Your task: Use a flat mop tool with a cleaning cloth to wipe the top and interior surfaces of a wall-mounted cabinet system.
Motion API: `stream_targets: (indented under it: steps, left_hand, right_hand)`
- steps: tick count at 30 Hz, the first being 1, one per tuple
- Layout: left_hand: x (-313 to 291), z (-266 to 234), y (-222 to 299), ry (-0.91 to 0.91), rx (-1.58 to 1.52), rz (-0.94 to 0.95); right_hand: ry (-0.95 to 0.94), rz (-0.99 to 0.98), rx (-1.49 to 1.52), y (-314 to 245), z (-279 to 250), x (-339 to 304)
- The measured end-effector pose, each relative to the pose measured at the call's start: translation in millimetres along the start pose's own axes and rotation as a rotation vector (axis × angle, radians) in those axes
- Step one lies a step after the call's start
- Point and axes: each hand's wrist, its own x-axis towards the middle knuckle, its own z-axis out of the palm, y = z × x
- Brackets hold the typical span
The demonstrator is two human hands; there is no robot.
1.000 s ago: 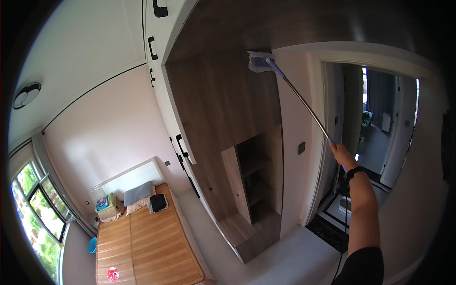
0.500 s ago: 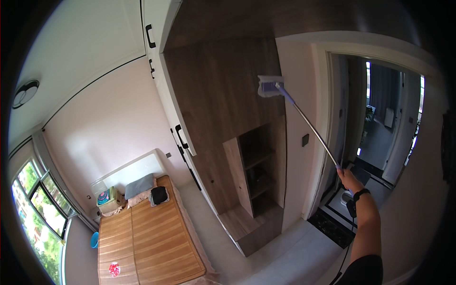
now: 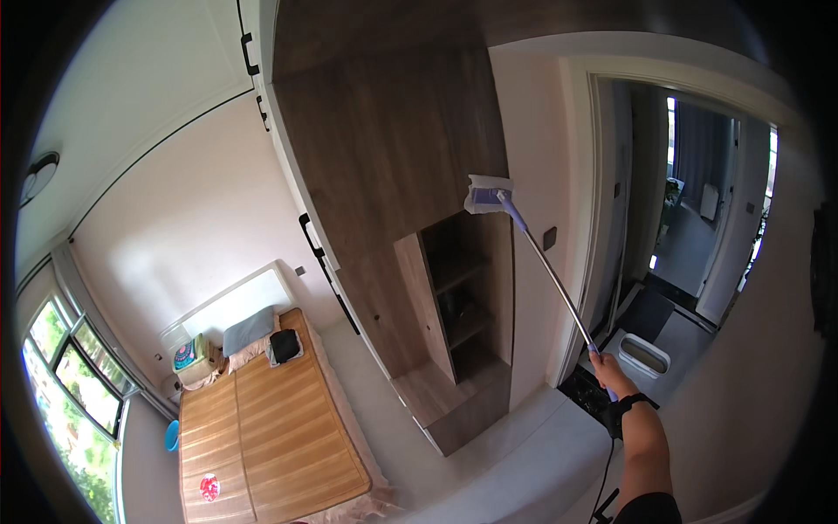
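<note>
My right hand [image 3: 614, 377] is wrapped round the handle of a flat mop [image 3: 559, 293], with a dark band and a cord at the wrist. The mop has a silver pole, purple fittings and a purple flat head [image 3: 491, 195] with white cloth about it. That head is raised against the dark wood-grain cabinet panel [image 3: 384, 148], close to its right edge and just above the open shelf niche [image 3: 463, 288]. No part of my left hand shows.
On the left a bed [image 3: 279, 419] with a slatted mat carries a pillow [image 3: 250, 330] and a folded black cloth [image 3: 284, 346]. Beyond the doorway at right, a white rectangular tub [image 3: 644, 355] stands on the floor. A wall switch [image 3: 550, 237] is beside the cabinet.
The mop head has slid down the panel to just above the niche. My right hand has moved lower and left, and the tub now shows more fully. The view has shifted a little.
</note>
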Motion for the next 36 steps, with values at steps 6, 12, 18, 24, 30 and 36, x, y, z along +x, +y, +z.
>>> stream_targets:
  steps: [6, 12, 18, 24, 30, 36]
  left_hand:
    - [-2.7, 4.0, 11.0, 0.022, 0.015, 0.037]
    - [-3.1, 10.2, -0.6, 0.005, 0.001, 0.025]
    - [-19.9, 7.1, 5.5, 0.050, -0.001, 0.044]
    - [-33.5, 16.2, -5.8, 0.058, -0.018, -0.008]
    - [-32.9, 22.9, -5.8, 0.043, -0.079, 0.028]
    - [-31.9, 24.5, -1.4, 0.029, -0.102, 0.034]
  right_hand:
    - [0.035, -0.046, 0.052, -17.9, 38.9, -18.8]
    - [-0.167, -0.007, 0.383, -43.1, 66.9, -44.0]
    - [-0.253, 0.072, 0.553, -76.4, 104.0, -75.8]
    - [-0.281, 0.135, 0.629, -85.7, 121.3, -105.3]
    - [-0.476, 0.185, 0.752, -86.1, 128.5, -126.2]
    - [-0.109, -0.089, 0.426, -56.6, 152.5, -147.8]
